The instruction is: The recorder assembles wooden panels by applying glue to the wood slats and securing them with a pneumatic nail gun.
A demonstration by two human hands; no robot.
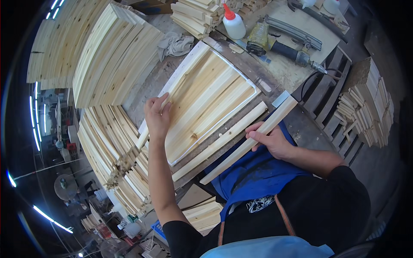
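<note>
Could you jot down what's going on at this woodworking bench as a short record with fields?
Setting: workbench in a wood workshop
Left hand: flat on the left edge of a panel of pale wood boards
Right hand: gripping a long wood strip that lies aslant at the bench's near edge
Beside the panel: a second loose strip
Far side of bench: glue bottle with red cap, nail gun, grey rag
Around: stacks of wood slats
</note>
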